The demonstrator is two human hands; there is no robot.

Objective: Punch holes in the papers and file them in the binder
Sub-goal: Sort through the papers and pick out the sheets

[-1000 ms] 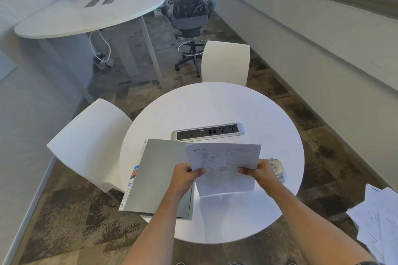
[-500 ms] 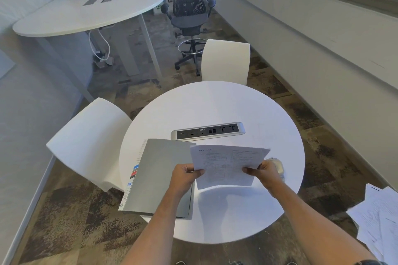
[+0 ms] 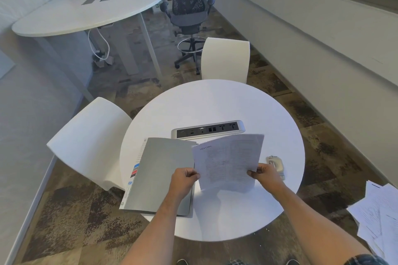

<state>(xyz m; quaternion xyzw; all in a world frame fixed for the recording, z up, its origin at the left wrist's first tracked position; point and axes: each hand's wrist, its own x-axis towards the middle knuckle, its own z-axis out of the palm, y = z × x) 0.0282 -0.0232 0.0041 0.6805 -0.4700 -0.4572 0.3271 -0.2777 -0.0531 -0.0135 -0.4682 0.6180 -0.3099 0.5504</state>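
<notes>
Head view, looking down at a round white table (image 3: 215, 103). Both hands hold one printed sheet of paper (image 3: 228, 161) in the air above the tabletop, tilted with its top edge away from the person. The left hand (image 3: 184, 180) pinches the sheet's lower left edge between thumb and curled fingers; the right hand (image 3: 267, 175) pinches the lower right edge in the same manner. A two-point hold of this kind keeps a limp sheet flat and readable, and probably serves to orient it before punching.

A grey binder (image 3: 159, 176) lies closed on the left part of the table, its near corner overhanging the table edge, with coloured index tabs showing along its left side. It sits beside the held sheet, within reach of the left hand for filing. A small hole punch (image 3: 275, 164) rests on the table just beyond the right hand, partly hidden by it. A recessed power and data socket strip (image 3: 207, 130) is set in the table centre, behind the sheet.

More loose papers (image 3: 379, 217) lie in a pile at the lower right, off the table; their support is not visible.

Judgement: the sheet is not yet punched, no holes are discernible, and filing has not begun.
</notes>
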